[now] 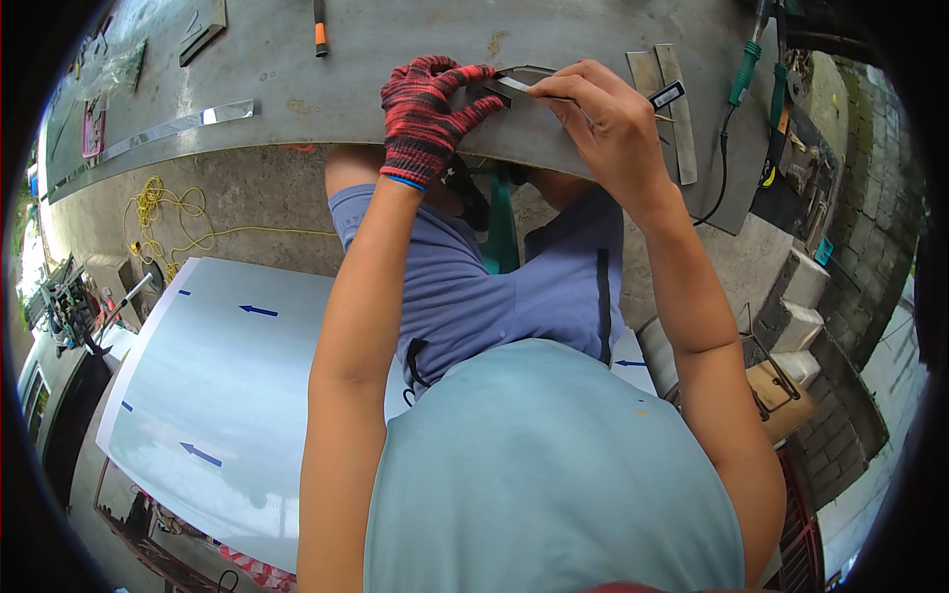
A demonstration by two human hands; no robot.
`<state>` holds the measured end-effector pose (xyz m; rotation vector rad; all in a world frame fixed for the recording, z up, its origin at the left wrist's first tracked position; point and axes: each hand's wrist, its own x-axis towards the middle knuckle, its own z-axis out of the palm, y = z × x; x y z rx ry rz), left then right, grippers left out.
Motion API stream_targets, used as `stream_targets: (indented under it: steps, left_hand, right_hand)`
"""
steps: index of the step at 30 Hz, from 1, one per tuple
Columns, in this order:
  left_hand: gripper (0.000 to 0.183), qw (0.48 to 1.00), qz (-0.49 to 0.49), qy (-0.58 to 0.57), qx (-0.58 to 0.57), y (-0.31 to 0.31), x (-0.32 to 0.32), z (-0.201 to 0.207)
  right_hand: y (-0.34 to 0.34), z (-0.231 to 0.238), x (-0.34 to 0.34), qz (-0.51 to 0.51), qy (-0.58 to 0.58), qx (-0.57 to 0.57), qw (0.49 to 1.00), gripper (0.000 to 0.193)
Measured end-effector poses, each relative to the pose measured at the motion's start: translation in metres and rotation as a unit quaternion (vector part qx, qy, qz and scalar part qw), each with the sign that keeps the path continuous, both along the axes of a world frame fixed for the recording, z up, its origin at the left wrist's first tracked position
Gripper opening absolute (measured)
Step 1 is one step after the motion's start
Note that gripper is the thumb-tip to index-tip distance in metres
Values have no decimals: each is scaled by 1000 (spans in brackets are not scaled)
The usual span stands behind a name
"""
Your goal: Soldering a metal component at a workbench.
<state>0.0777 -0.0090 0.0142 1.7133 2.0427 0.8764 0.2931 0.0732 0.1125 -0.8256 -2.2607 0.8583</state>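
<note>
My left hand (431,107), in a red and black knit glove, is at the near edge of the grey metal table (395,128). Its thumb and fingers close on a small dark metal piece (502,95). My bare right hand (608,124) pinches a thin, light-coloured strip (515,85) between thumb and fingertips. The strip's end lies against the metal piece, between both hands. Just past the right hand shows a black item with a white label (667,96); whether the hand touches it I cannot tell.
Flat metal strips (678,148) lie right of my hands, near a green-handled torch (743,74) with a black cable. Leftward are an orange-handled tool (320,40), a shiny metal strip (183,127) and a metal angle (203,44). A yellow cord (158,206) coils on the floor.
</note>
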Motion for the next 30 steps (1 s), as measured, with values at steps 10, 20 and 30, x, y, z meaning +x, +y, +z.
stream_targets:
  steps: [10,20,30]
  left_hand:
    - [49,1000,-3,5,3,0,-1,-5]
    - [49,1000,2,3,-9,-1,1,3]
    - [50,1000,8,9,7,-1,1,-6]
  right_hand:
    - [-7,-5,-5,13,8,10,1000,22]
    - [-2,2,7,-6,12,-15,1000,20]
    - [-2,3,17,-23,-3,-21,1000,15]
